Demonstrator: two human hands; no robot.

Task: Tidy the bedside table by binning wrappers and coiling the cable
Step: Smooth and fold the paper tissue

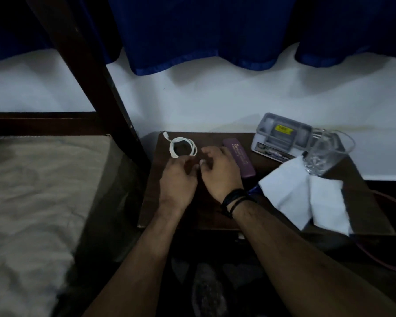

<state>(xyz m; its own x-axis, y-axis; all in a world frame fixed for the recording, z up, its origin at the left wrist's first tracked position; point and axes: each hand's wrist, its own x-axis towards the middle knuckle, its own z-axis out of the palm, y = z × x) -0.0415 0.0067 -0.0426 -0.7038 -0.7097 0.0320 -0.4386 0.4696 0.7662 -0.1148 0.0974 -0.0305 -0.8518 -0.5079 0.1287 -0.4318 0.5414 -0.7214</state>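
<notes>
Head view shows the white charging cable (183, 147) already wound into a neat coil at the back left of the dark bedside table (169, 202), one plug end sticking out behind it. The left hand (177, 179) and right hand (220, 171) hover just in front of the coil, fingers loosely curled and apparently holding nothing. Coiling looks done. White tissues or wrappers (304, 193) remain at the table's right, beside a clear glass (327, 154), so binning seems left.
</notes>
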